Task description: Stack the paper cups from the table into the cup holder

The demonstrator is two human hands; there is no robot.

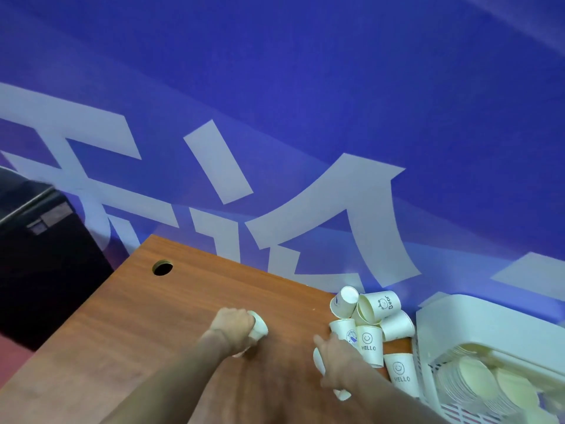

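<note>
The left hand (234,328) is gripping a white paper cup (259,326) lying sideways on the brown wooden table (137,316); the right hand (339,362) is gripping another white cup (319,361) beside the right-edge pile (373,322).

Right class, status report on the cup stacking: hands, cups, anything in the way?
Left hand grips one paper cup. Right hand grips another cup. Loose cup pile beside white cup holder, stacks already inside. Nothing blocking.

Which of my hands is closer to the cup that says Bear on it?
Right. The right hand grips a cup just below the cup pile, a short way under the Bear cup. The left hand holds another cup well to the left, out on the table.
</note>
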